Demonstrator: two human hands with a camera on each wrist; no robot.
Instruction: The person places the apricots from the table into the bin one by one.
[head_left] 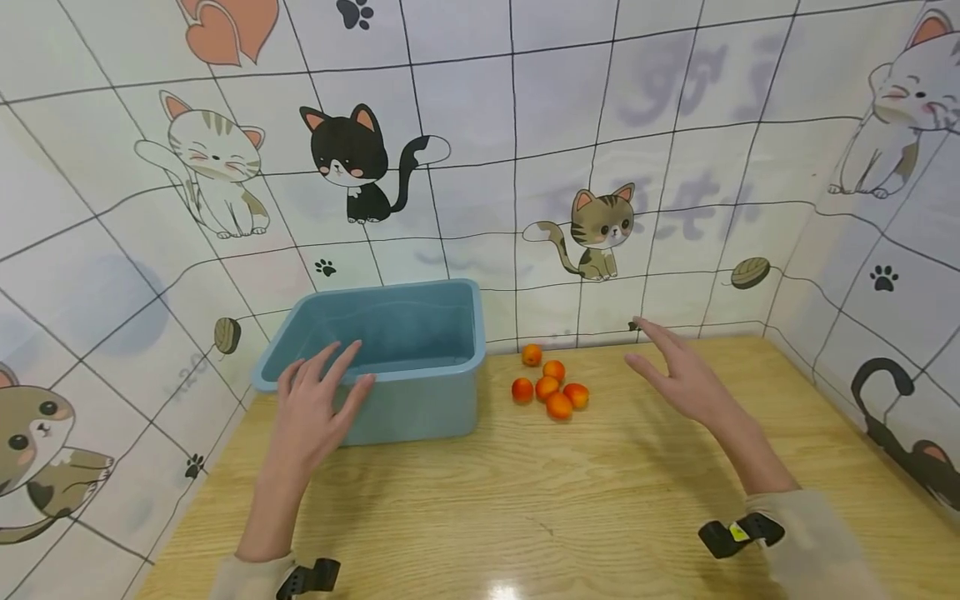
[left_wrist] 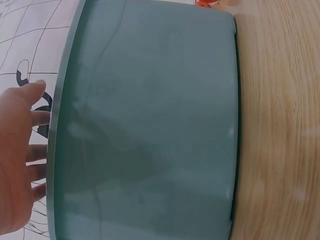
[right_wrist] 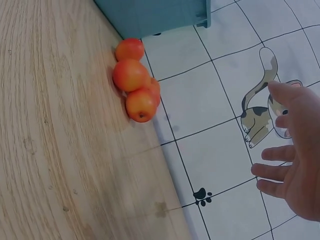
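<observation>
A blue-grey plastic bin [head_left: 408, 408] stands on the left part of the wooden table, its inside visible and bare. My left hand [head_left: 315, 408] hovers at the bin's near rim with spread, relaxed fingers; whether it touches the rim I cannot tell. Several small orange-red fruits [head_left: 547, 388] lie in a loose cluster to the right of the bin. In the right wrist view the fruits [right_wrist: 131, 75] look smooth, and one shows a dark stem end. My right hand [head_left: 686, 379] is held in the air right of the fruits, fingers extended, holding nothing.
The pale wooden tabletop [head_left: 525, 508] extends in front of the bin and fruits. Behind it rises a white tiled-pattern wall covering [head_left: 480, 192] with cartoon cats, which also lines the left and right sides. Each sleeve carries a dark wrist device [head_left: 741, 533].
</observation>
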